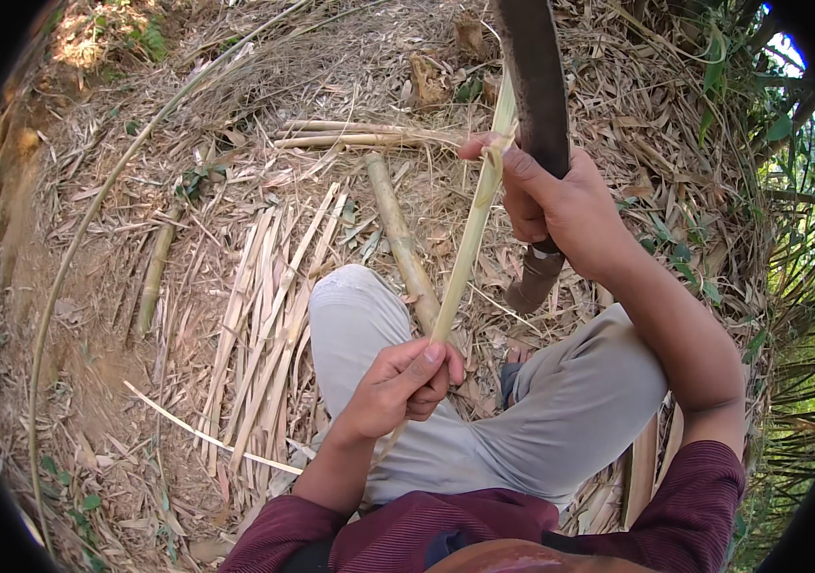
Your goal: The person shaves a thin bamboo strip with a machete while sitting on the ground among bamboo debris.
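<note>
Ground [92,310] strewn with dry leaves and husks fills most of the view. Person sits low, grey trousers [584,401], knees apart, maroon sleeves [689,492] at lower edge. Long thin stalk [140,141] arcs across the left side. Loose row of flat pale split pieces [247,279] lies left of the left knee; bamboo pole [400,229] lies ahead, between the knees, near end passing behind the held strip. Shorter greenish bamboo length [154,272] farther left. Curved dark knife [536,76] stands blade up in the right hand [555,196], fingers wrapped round it, brown handle poking out below. Thumb and index finger of same hand also close on the upper part of the pale green strip [465,253]. Strip slants up and right, between both hands, above the pole. Left hand [402,387] pinches its lower part, fingers curled shut, thumb on top.
</note>
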### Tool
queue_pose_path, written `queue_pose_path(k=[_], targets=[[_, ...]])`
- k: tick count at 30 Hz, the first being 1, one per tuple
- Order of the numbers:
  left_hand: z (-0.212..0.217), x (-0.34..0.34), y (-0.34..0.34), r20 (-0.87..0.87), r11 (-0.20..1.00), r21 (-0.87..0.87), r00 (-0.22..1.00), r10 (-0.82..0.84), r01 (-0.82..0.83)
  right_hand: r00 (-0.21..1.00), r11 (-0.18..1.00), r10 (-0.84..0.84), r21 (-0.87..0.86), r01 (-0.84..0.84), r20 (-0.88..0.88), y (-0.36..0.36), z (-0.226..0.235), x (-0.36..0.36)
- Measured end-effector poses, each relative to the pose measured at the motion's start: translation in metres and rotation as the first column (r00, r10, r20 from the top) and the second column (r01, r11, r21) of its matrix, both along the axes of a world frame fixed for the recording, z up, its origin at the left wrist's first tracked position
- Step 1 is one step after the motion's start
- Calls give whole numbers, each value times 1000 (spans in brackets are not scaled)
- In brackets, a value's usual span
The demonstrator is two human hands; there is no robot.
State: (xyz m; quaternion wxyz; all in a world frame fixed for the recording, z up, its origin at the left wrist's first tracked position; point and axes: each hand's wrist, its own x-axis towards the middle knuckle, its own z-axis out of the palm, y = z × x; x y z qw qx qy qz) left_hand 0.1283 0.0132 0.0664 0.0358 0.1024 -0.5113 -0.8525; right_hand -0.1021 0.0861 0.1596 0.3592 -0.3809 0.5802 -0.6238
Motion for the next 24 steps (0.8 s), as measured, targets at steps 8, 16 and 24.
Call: queue_pose_path(k=[8,16,24], targets=[[39,-34,2,-44,887,-394,968,245,-242,990,998,-36,37,41,-133,-1,-6,-2],[42,-52,-3,-37,907,-173,923,384,-384,892,972,-132,-233,31,-433,11,-10,9],[34,-55,9,-321,563,-561,786,529,-608,129,988,-138,-128,85,-982,9,-21,11]])
